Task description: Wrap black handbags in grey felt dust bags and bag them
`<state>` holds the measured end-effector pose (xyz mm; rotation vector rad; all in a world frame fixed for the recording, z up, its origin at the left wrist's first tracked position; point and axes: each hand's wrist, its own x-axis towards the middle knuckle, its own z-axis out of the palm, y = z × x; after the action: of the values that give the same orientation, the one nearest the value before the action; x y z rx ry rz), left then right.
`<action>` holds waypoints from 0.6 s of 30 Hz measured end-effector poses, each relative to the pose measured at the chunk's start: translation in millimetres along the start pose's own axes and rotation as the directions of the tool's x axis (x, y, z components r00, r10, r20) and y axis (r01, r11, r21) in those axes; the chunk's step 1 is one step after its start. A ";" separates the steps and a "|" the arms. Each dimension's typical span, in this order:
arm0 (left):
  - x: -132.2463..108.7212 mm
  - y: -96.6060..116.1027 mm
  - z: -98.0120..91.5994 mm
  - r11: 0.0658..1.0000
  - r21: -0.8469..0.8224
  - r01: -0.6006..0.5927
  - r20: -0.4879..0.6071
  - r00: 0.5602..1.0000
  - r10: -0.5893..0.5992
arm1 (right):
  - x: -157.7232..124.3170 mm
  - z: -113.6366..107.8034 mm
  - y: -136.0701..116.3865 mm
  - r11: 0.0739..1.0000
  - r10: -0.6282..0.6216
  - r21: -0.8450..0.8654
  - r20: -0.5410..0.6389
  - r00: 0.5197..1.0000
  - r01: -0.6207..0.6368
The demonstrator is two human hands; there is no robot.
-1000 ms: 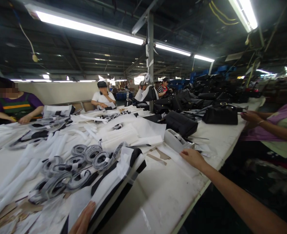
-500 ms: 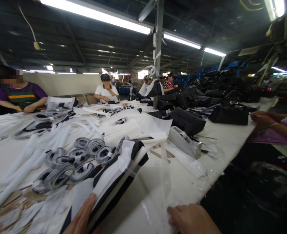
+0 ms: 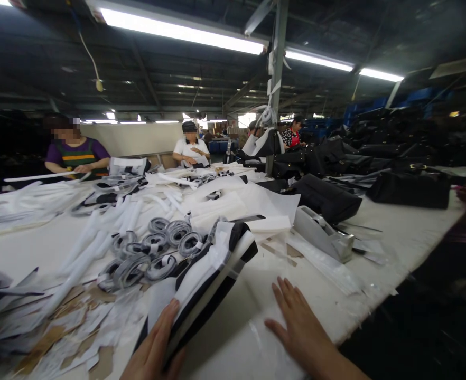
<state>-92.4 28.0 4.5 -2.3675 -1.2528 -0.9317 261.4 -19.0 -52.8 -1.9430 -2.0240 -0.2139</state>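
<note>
My left hand (image 3: 157, 343) grips the near end of a black bag (image 3: 213, 301) partly covered with white paper (image 3: 205, 264). The bag stands tilted on the table, its far end pointing away from me. My left thumb is mostly hidden behind it. To its right, my right hand (image 3: 294, 322) is spread palm down at the white tabletop, fingers apart and holding nothing. Beyond that hand lies a grey tape dispenser (image 3: 322, 232) beside a strip of clear plastic (image 3: 328, 266).
Several coiled straps (image 3: 177, 232) in grey wrapping lie left of the bag, near white foam tubes (image 3: 86, 253). Paper scraps (image 3: 78, 338) cover the near left. Black bags (image 3: 411, 187) are heaped at the right. A post (image 3: 278, 79) rises from the table; co-workers (image 3: 76, 150) sit beyond.
My right hand has reached forward and its fingers have spread. My left hand keeps its hold on the bag. The view has turned left, and a co-worker at left now holds a white tube.
</note>
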 end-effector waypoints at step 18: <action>-2.0 17.6 -10.5 0.929 -0.016 0.369 0.092 0.926 -0.366 | 4.0 -3.8 -16.2 0.999 0.046 -0.010 0.044 0.998 -0.045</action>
<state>-83.0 11.0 11.5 -2.2596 -1.7730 -0.9651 245.8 -17.4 -46.1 -2.0141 -2.0069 -0.1709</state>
